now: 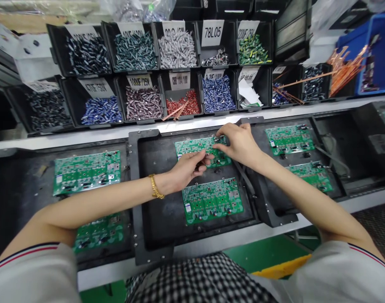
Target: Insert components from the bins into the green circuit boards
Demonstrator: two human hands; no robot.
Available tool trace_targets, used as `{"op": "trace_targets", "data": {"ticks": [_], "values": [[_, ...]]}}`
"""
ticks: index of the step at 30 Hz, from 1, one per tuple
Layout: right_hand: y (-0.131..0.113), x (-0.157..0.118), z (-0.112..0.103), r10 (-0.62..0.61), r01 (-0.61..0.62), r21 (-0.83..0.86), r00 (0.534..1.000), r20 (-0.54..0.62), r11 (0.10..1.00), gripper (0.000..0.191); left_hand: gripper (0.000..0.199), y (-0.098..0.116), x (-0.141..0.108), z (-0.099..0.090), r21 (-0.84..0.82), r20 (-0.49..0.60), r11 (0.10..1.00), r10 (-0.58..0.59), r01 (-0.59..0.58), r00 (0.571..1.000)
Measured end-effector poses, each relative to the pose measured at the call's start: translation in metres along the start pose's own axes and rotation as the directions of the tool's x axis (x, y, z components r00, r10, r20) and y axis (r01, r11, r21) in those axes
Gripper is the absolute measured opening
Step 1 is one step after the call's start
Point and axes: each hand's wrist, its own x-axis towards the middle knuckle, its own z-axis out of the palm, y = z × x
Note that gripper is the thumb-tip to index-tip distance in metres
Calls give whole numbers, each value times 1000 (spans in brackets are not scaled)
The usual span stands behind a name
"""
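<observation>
My right hand [241, 143] is at the top right corner of the upper green circuit board [192, 146], thumb and forefinger closed around a small dark electronic component [220, 139]. Over the lower middle of that board, my left hand [189, 169] has its fingertips pinched together; what they hold is too small to make out. Just below lies a second circuit board [211, 200] with a white label and several small parts along its bottom edge. Both boards rest in a black tray [161, 227]. My hands cover part of the upper board.
Two rows of black bins [180, 113] with labelled capacitors and other components stand behind the trays. Neighbouring trays hold more circuit boards, at left [88, 170] and right [289, 139]. Copper-coloured strips [347, 69] stick out beside a blue bin [380, 54]. A grey strap [244, 179] crosses the tray's right side.
</observation>
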Motion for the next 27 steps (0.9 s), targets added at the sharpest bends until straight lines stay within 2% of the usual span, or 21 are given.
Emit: {"op": "trace_targets", "data": {"ticks": [2, 4, 6, 8, 10, 12, 16, 18, 21, 27], "values": [[-8, -9, -6, 0, 3, 186, 1000, -18, 983, 17, 29, -2, -2, 1, -4, 19, 1000, 26, -26, 999], [-20, -21, -13, -40, 37, 288, 999, 6, 957, 18, 29, -5, -5, 5, 3, 37, 999, 53, -53, 998], [-33, -34, -20, -70, 67, 242, 998, 7, 968, 20, 28, -9, -10, 10, 8, 58, 998, 60, -61, 997], [-43, -48, -26, -75, 76, 95, 997, -12, 993, 25, 28, -13, -17, 14, -8, 86, 999, 37, -37, 996], [-47, -62, -30, -77, 76, -33, 997, -9, 997, 28, 26, -18, -25, 17, -34, 118, 999, -20, 24, 993], [-45, -75, -30, -72, 73, -93, 997, 18, 993, 26, 24, -24, -34, 16, -44, 108, 994, -98, 103, 989], [-34, -97, -16, -88, 103, -91, 984, 156, 990, 22, 19, -37, -46, 11, 2, -15, 980, -198, 198, 980], [-30, -103, -8, -97, 116, -84, 975, 202, 990, 23, 16, -41, -47, 10, 32, -10, 981, -190, 190, 982], [-28, -106, -1, -115, 136, -91, 972, 206, 987, 26, 18, -43, -43, 10, 37, 12, 984, -178, 177, 984], [-22, -105, 0, -194, 210, -74, 964, 184, 975, 24, 19, -39, -35, 10, -120, -31, 983, -141, 137, 989]]}}
